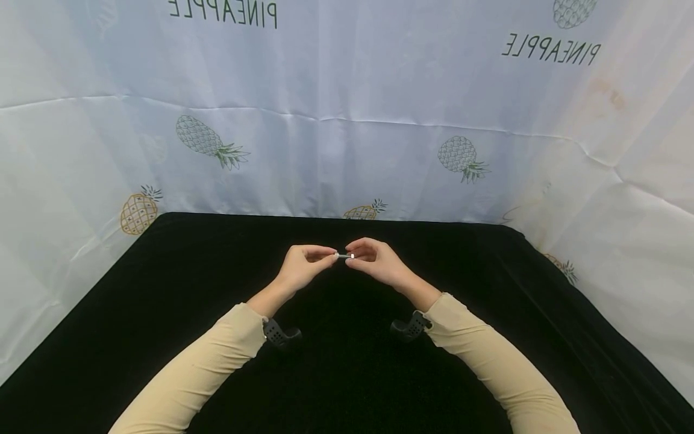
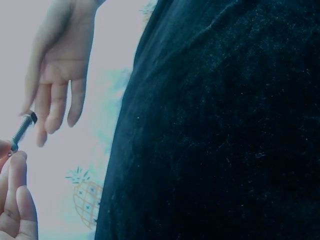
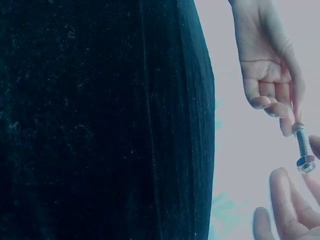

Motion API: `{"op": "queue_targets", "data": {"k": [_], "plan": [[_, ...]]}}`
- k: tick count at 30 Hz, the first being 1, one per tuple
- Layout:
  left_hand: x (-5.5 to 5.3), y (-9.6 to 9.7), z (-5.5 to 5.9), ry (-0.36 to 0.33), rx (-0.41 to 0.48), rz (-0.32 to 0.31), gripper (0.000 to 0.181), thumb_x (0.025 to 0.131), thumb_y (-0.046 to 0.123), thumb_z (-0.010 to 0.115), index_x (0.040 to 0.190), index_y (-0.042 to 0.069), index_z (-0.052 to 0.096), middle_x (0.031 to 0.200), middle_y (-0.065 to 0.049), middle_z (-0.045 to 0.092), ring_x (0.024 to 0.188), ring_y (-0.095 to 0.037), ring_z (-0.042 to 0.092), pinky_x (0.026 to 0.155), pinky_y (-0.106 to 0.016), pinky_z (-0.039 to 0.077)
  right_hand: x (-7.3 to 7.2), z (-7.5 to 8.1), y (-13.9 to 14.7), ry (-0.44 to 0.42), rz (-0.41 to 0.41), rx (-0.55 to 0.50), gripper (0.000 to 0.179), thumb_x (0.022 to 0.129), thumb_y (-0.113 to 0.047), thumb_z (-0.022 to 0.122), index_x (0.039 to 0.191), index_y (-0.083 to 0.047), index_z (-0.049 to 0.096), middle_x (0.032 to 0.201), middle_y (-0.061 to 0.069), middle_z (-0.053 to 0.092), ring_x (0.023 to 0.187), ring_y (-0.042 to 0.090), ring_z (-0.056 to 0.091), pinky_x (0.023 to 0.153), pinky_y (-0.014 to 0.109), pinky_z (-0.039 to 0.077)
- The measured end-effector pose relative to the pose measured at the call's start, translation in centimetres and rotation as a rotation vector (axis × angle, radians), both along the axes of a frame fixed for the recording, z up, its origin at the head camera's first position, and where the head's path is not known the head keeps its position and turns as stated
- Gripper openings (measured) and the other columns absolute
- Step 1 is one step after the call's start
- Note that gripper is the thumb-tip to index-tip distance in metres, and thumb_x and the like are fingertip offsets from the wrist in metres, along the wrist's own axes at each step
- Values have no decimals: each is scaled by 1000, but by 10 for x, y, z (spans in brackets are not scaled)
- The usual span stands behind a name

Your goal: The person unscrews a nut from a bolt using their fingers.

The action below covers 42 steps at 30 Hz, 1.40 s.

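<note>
A metal bolt (image 1: 344, 256) lies roughly level between the two hands above the black cloth. My left hand (image 1: 306, 265) pinches its left end between thumb and fingertips, which partly cover that end. Toward the right, the threaded bolt (image 3: 303, 144) shows a wider six-sided end in the right wrist view. My right hand (image 1: 382, 263) is spread around that end, thumb below and fingers above, with a gap between them. In the left wrist view, the right thumb tip overlaps the edge of the bolt's (image 2: 21, 131) wide end.
Black cloth (image 1: 347, 361) covers the table under both arms. Behind and at the sides hangs a pale curtain (image 1: 325, 163) printed with pineapples. A dark strap-on device (image 1: 282, 333) sits at the left wrist, and a similar device (image 1: 410, 327) at the right.
</note>
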<state>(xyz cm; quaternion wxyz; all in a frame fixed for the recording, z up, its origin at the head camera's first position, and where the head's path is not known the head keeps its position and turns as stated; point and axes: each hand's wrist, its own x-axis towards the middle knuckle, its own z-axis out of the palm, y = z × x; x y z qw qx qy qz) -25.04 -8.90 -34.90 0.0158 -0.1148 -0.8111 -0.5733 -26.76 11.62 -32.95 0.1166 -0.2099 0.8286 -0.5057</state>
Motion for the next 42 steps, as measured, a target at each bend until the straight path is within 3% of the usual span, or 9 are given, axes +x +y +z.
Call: {"op": "queue_targets", "data": {"k": [6,12,15,23,28,34,42], "plan": [[0,0,0,-7,-4,2,25,88,25,65,107,8,70,108,-11,70,94,-19,68,85,-34,54,-1,-1,-1,-37,2,29,37,98,-26,47,121,2,56,111,19,66,99,24,66,99,47,45],[-1,0,-1,-7,-3,7,25,88,25,65,106,8,70,107,-11,70,94,-19,67,83,-32,54,-2,-1,0,44,-12,32,25,92,-15,58,113,-3,60,112,18,64,100,23,64,92,40,51],[-1,0,-1,-7,-3,7,25,87,25,66,106,8,70,108,-11,70,94,-19,67,83,-32,54,-1,0,0,45,-15,17,29,88,-13,63,116,-4,58,117,17,61,103,23,62,89,36,52],[-1,-1,0,-8,-8,3,25,88,26,65,106,9,70,108,-11,70,94,-19,67,84,-33,54,-1,0,-1,-8,-12,60,36,96,-27,52,121,-2,57,114,16,66,105,28,63,98,45,47],[-1,0,0,-13,-15,7,25,88,26,65,107,9,70,108,-10,70,94,-19,66,84,-33,54,-1,-1,-2,17,-22,58,29,94,-22,55,115,-2,60,108,15,67,100,26,64,94,42,49],[-1,0,0,-8,-13,7,25,88,24,65,106,8,70,108,-11,70,94,-20,67,83,-33,54,-2,-1,-1,48,-19,17,30,87,-16,64,116,-6,59,116,15,61,104,24,61,90,37,51],[0,0,0,-9,-3,8,25,88,24,65,106,8,70,108,-11,70,94,-20,67,84,-33,54,0,-1,0,-3,-33,54,35,96,-27,52,118,-1,59,109,17,67,99,25,65,97,44,47]]}}
